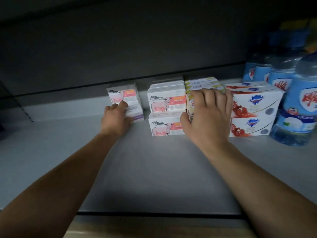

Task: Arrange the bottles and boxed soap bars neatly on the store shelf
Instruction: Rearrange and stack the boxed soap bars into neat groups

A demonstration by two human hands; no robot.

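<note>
left hand (116, 118) fingers grasp purple-striped box (135, 111) | right hand (208, 114) fingers grasp green box stack (202, 83)

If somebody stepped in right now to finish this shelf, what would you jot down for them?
Left hand: grips the purple-edged box at the bottom of the small left stack.
Right hand: fingers curled over the green-trimmed boxes.
Done: sheep boxes, pomegranate boxes and blue bottles stand in rows at the back of the shelf.
Left: close the gap between the left stack and the sheep boxes, and square up the fronts.
</note>
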